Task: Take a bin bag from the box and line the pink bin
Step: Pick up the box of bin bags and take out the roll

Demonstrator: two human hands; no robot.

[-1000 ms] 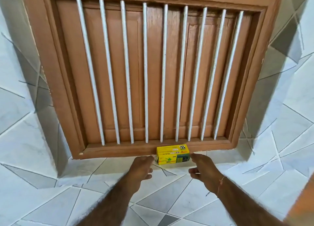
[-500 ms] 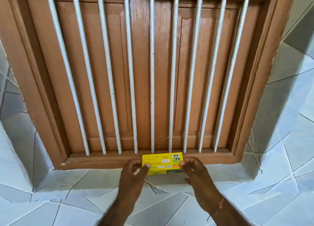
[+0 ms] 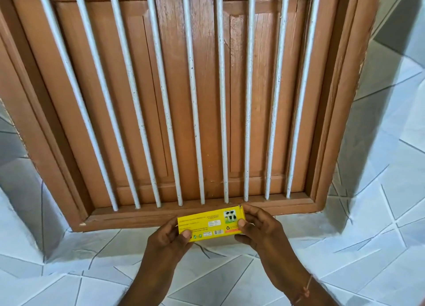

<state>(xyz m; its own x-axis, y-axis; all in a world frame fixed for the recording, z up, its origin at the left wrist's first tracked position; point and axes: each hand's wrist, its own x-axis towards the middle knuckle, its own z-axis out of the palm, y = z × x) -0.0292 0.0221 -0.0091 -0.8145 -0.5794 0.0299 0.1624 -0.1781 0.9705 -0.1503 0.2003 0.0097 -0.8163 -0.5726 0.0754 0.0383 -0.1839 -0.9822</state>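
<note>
A small yellow box [image 3: 210, 223] of bin bags is held in front of the wooden window sill, its printed face turned up toward me. My left hand [image 3: 169, 243] grips its left end with thumb on top. My right hand [image 3: 259, 230] grips its right end the same way. The box looks closed; no bag is showing. The pink bin is not in view.
A brown wooden window frame [image 3: 340, 126] with closed shutters and several white vertical bars [image 3: 192, 99] fills the wall ahead. Its sill [image 3: 138, 216] lies just behind the box. Grey-white tiled wall [image 3: 379, 225] surrounds the frame.
Both hands reached the box on the sill, took hold of its ends and lifted it slightly toward me. The view has moved closer to the window.
</note>
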